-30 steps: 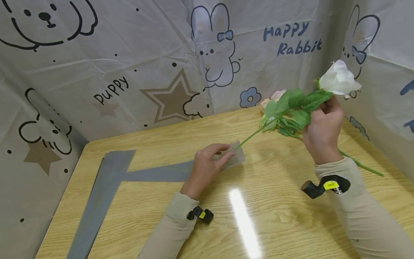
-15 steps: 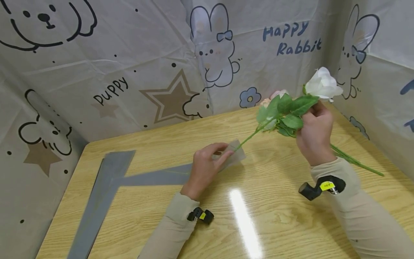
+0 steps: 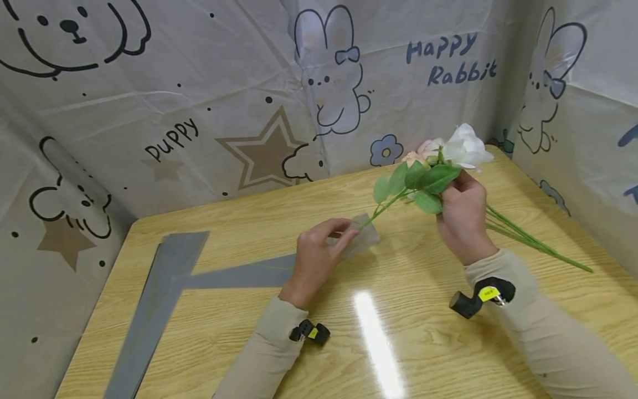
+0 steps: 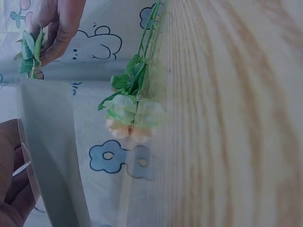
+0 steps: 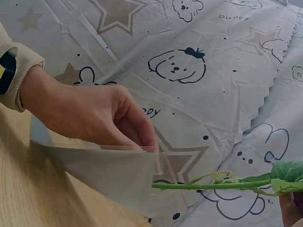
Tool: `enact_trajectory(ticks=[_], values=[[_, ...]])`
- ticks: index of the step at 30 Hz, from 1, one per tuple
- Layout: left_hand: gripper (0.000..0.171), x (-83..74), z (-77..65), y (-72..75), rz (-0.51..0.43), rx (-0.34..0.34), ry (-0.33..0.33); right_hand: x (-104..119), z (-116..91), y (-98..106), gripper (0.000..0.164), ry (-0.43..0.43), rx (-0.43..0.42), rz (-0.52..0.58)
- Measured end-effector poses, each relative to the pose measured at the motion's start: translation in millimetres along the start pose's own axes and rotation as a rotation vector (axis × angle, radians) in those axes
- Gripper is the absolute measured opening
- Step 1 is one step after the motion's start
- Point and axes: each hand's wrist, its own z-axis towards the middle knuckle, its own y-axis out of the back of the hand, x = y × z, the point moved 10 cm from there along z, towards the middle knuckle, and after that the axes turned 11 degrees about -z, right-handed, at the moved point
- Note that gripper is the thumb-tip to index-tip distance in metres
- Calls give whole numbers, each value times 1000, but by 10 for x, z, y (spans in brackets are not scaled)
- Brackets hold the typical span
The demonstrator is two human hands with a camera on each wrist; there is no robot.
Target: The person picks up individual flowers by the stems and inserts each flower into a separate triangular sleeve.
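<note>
In the head view my left hand (image 3: 316, 255) pinches the mouth of a grey, translucent flower sleeve (image 3: 249, 270) a little above the table. The sleeve tapers to the left. My right hand (image 3: 464, 216) holds a white rose (image 3: 466, 147) just below its bloom, green leaves beside the fingers. The rose's stem (image 5: 208, 186) runs into the sleeve's opening in the right wrist view, and a faint line of it shows through the sleeve in the head view. From the left wrist, the sleeve (image 4: 52, 146) stands beside my left fingers (image 4: 14, 184).
More flowers with pink and peach blooms (image 3: 427, 148) lie at the back right, their stems (image 3: 540, 244) pointing toward the right front. A stack of grey sleeves (image 3: 154, 310) lies on the left of the wooden table (image 3: 428, 332). Printed cloth walls (image 3: 239, 72) enclose the table's back and sides.
My right hand has moved left and down with the white rose, sliding its stem farther into the sleeve. My left hand has stayed in place at the sleeve's mouth.
</note>
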Motion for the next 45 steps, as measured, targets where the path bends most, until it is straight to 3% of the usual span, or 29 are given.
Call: enact_trajectory(ticks=[21, 29, 39, 45], values=[[22, -20, -6, 49, -17, -46, -12, -208, -148, -138, 22, 13, 27, -95], [22, -34, -1, 54, -23, -54, -26, -288, -194, -201, 33, 6, 67, -91], [20, -57, 5, 40, -16, -55, -48, -358, -214, -241, 33, 17, 91, -50], [20, -75, -3, 42, -19, -59, -68, -393, -219, -259, 33, 12, 120, -88]])
